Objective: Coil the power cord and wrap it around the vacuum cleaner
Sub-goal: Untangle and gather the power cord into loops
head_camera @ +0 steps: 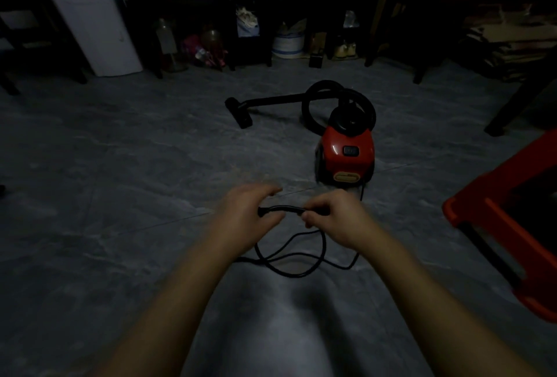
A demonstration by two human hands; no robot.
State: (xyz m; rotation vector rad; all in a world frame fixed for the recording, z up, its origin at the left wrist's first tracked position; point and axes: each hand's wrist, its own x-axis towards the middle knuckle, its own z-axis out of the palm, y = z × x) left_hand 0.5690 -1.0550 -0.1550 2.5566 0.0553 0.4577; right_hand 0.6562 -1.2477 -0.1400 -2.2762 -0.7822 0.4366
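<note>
The power cord (286, 208) was held as a short black stretch between the two hands, its long axis running left to right across the view, low over the grey floor (120, 196). The right hand (334, 220) pinched it with fingers closed around the cord's right part; the left hand (247, 214) met its left end, where a thicker tip, likely the plug, showed, with the thumb below and the fingers loosely curled above, so whether it truly gripped could not be told in the blur. Below the hands the rest of the cord lay in a couple of slack loops on the floor, then ran away on the right side toward the back of the red vacuum cleaner (346, 153), which stood well beyond the hands and slightly to the right, its black hose (313, 99) curled behind it. The right hand was the nearer to the machine, so gathering loops probably had to proceed that way. A red stool (497, 226) stood at the right edge.
</note>
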